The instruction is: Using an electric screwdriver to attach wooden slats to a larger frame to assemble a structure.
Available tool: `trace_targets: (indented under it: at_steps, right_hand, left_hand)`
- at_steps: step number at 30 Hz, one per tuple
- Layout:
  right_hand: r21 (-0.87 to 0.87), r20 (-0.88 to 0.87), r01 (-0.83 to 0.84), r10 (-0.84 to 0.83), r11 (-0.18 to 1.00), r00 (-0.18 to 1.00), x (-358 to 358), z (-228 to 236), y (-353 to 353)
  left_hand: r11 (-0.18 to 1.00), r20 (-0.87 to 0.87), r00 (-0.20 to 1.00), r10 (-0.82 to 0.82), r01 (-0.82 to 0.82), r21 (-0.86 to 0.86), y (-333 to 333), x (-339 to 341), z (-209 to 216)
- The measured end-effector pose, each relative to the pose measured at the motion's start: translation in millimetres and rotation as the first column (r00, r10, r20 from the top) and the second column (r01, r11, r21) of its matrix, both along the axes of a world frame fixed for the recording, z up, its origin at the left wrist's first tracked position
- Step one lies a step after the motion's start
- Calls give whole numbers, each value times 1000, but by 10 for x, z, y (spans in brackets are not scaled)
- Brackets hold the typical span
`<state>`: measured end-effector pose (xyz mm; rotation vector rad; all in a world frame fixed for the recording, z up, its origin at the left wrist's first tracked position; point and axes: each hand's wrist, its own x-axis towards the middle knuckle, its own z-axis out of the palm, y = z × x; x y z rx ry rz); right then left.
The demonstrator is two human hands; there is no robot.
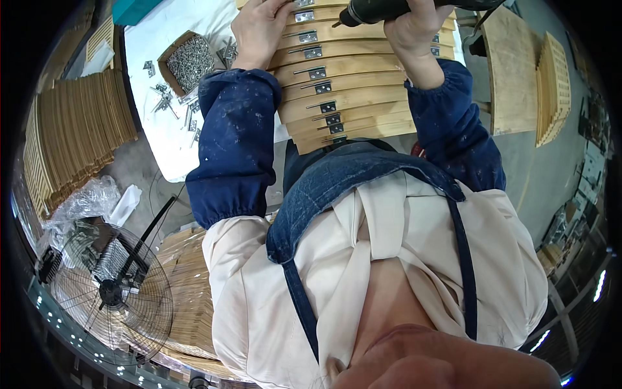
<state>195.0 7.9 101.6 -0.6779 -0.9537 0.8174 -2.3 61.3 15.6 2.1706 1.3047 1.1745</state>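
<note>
Overlapping light wooden boards (363, 84) lie in a stepped row in front of me, each with a small metal hinge (316, 72) on its left part. My right hand (418, 32) is wrapped round a dark power screwdriver (376, 10), its bit pointing left over the far boards. At the far left edge of the boards, my left hand (259, 31) has thumb and fingers pinched together beside the farthest visible hinge. What sits between those fingertips is hidden. Left of that hand, an open cardboard box (170, 48) holds many small screws.
Loose hinges (162, 97) lie on the white-covered table (146, 32) around the box. A teal box (133, 10) stands at its far left. Stacked slatted wooden panels (81, 129) and a black floor fan (111, 293) are at left. A wooden bench (512, 71) stands at right.
</note>
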Motion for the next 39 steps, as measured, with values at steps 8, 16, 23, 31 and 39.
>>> trace_targets:
  at_steps: [8, 16, 23, 31, 39]
  right_hand:
    - [-17, -66, 34, -35, 999, 997, 133, -21, -98]
    - [-43, -62, 26, -28, 999, 998, 95, -39, -106]
    - [-40, -42, 14, -16, 999, 999, 71, -69, -80]
    - [-31, -82, -12, 9, 999, 997, 53, -46, -83]
    - [18, -103, -13, 15, 1000, 995, 190, -26, -108]
  left_hand:
    - [999, -76, 996, -40, 42, 28, 2, 51, -59]
    - [999, -84, 995, -50, 50, 2, -13, 20, -4]
    - [998, -84, 995, -44, 41, -42, -4, 22, -8]
    - [997, -102, 993, -60, 54, -58, -16, -78, 71]
    - [857, -418, 862, 287, -426, -289, 258, -1661, -514]
